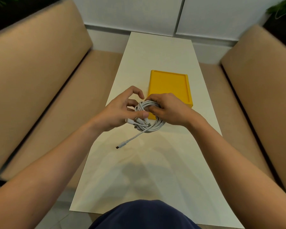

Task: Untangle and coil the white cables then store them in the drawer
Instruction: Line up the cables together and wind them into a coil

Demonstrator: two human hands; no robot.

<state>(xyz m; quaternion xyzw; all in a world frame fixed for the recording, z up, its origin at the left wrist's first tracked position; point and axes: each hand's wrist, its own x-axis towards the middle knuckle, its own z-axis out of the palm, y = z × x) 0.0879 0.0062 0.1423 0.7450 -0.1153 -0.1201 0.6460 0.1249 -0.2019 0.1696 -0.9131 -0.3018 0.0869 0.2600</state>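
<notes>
My right hand (pixel 169 110) has its fingers curled round the coiled white cables (pixel 153 128), held over the desk (pixel 155 162) just before the yellow drawer box (pixel 169 85) — my left hand (pixel 119 111) pinches the coil, one plug end (pixel 122 144) dangling.

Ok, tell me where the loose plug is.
Head view: the loose plug trails from the cable coil down-left, toward the person, over the white table, below the left hand.

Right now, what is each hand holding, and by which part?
Both hold the coiled bundle of white cables: the right hand grips its upper right loops, and the left hand pinches its left side near the plug ends.
</notes>
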